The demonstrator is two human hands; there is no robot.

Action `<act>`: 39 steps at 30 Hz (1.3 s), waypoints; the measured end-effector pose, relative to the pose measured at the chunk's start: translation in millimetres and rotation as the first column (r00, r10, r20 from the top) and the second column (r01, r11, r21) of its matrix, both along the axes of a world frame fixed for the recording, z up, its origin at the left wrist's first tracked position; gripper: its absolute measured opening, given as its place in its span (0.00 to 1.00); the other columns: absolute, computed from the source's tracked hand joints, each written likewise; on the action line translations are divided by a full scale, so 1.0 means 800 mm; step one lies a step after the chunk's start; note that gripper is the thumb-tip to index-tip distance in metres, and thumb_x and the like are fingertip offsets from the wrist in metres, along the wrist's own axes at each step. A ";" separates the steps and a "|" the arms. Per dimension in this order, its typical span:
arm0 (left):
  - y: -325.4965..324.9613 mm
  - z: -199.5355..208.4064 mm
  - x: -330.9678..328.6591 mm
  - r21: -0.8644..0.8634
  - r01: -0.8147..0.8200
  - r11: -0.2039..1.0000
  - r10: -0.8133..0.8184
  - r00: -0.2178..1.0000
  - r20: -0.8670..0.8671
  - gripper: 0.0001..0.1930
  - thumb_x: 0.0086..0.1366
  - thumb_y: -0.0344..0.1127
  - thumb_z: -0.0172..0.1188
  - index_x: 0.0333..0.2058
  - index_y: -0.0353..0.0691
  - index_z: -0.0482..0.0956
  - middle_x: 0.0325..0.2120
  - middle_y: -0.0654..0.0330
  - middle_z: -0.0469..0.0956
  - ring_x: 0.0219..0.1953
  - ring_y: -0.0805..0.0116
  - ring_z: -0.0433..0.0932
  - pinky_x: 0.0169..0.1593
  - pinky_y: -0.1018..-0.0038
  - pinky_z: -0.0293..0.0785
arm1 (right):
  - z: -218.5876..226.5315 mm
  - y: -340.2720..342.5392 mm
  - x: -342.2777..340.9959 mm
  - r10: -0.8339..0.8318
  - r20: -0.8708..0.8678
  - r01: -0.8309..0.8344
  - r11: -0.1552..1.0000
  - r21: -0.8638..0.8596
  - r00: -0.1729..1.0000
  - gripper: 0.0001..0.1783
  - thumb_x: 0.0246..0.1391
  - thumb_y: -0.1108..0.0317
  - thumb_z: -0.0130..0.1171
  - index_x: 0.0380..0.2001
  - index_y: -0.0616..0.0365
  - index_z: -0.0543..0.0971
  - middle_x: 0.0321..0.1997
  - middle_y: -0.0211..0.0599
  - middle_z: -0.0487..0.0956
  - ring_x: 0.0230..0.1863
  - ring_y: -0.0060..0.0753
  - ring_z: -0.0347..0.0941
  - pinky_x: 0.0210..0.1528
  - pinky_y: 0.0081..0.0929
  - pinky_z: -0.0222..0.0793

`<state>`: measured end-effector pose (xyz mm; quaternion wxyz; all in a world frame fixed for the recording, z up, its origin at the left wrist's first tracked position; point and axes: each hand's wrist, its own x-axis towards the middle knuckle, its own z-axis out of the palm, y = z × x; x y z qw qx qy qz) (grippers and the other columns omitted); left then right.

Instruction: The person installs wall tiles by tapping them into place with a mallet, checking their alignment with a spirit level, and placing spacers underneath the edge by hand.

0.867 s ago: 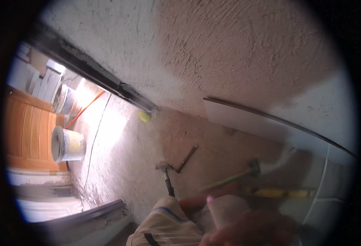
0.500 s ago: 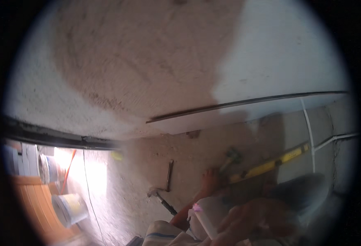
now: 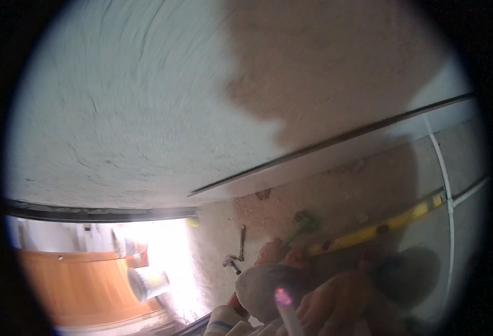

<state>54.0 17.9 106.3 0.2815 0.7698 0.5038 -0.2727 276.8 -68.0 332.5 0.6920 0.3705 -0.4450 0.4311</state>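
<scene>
Low over the floor, my left hand (image 3: 271, 252) is closed, its fingers by the stem of a small green-headed tool (image 3: 303, 221) whose kind I cannot make out. My right hand (image 3: 336, 299) is large and blurred close to the camera. Beside it a white stick with a glowing pink tip (image 3: 284, 302), like a cigarette, comes up from the lower edge; whether that hand holds it I cannot tell. A yellow spirit level (image 3: 375, 229) lies on the floor beyond my hands. To the left of my left hand is a hammer-like tool (image 3: 232, 261) near a bent metal bar (image 3: 243, 239).
A plastered wall (image 3: 117, 123) rises ahead, with a long dark strip (image 3: 336, 137) along its lower part. White lines (image 3: 451, 224) cross the floor at the right. On the left are a bright doorway, a pale bucket (image 3: 151, 281) and an orange wooden panel (image 3: 78, 280). My knees frame the hands.
The view has turned left, so the head's shadow on the wall sits farther right. My left hand and the green-headed tool have shifted slightly left relative to the spirit level.
</scene>
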 end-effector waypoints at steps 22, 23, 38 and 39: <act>0.063 0.091 -0.091 0.117 -0.147 0.982 0.144 0.989 0.029 0.17 0.53 0.42 0.66 0.38 0.41 0.76 0.26 0.49 0.78 0.29 0.54 0.79 0.34 0.62 0.72 | -0.365 0.161 -0.055 -0.222 -0.141 -0.173 -0.136 -0.975 0.965 0.42 0.57 0.59 0.58 0.66 0.42 0.45 0.66 0.33 0.53 0.65 0.35 0.52 0.60 0.47 0.60; 0.083 0.099 -0.091 0.083 -0.085 0.993 0.087 0.996 -0.012 0.17 0.54 0.43 0.65 0.38 0.41 0.76 0.26 0.50 0.79 0.30 0.53 0.79 0.35 0.61 0.72 | -0.362 0.175 -0.060 -0.209 -0.140 -0.189 -0.237 -0.953 0.968 0.42 0.57 0.59 0.58 0.66 0.42 0.45 0.66 0.33 0.53 0.65 0.35 0.52 0.60 0.47 0.60; 0.286 0.164 -0.105 0.213 0.347 0.913 -0.373 0.923 0.095 0.13 0.55 0.43 0.61 0.38 0.48 0.77 0.29 0.55 0.80 0.36 0.52 0.79 0.37 0.58 0.73 | -0.384 0.223 -0.100 -0.385 -0.054 -0.112 -0.130 -0.985 0.921 0.50 0.53 0.61 0.62 0.66 0.35 0.37 0.62 0.40 0.57 0.59 0.49 0.59 0.55 0.68 0.64; 0.288 0.162 -0.107 0.199 0.347 0.916 -0.369 0.925 0.086 0.13 0.55 0.43 0.61 0.38 0.48 0.77 0.28 0.55 0.80 0.35 0.52 0.79 0.37 0.58 0.73 | -0.385 0.223 -0.099 -0.356 -0.067 -0.097 -0.067 -0.993 0.932 0.46 0.54 0.60 0.61 0.65 0.38 0.41 0.62 0.40 0.57 0.59 0.49 0.59 0.55 0.66 0.65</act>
